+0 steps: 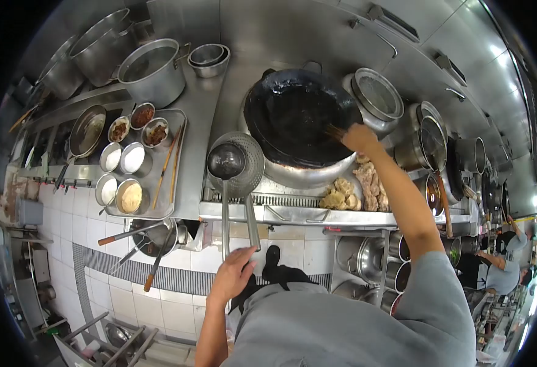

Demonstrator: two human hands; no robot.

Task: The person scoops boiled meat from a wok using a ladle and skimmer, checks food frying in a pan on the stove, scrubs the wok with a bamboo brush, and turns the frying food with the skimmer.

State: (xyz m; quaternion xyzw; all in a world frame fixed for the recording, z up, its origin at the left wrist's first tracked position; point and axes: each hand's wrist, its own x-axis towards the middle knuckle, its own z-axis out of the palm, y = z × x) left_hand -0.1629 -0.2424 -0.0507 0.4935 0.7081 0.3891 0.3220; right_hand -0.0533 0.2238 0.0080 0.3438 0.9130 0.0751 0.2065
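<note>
My right hand (361, 139) is closed around a bamboo wok brush (335, 131), whose bristles reach over the right side of the dark wok (308, 116). The wok sits on a round burner, its inside wet and shiny. Lower left, my left hand (235, 274) has its fingers stretched out beside the handle ends of a ladle (225, 162) and a perforated strainer (253, 165). The ladle lies on the strainer, left of the wok. I cannot tell whether the left fingertips touch the strainer's handle.
Left stands a tray (180, 122) with several seasoning cups and chopsticks. Pale food pieces (342, 194) and meat (372, 183) lie at the stove's front right. A strainer-topped pot (377, 93) stands right of the wok. Other people (500, 272) work at far right.
</note>
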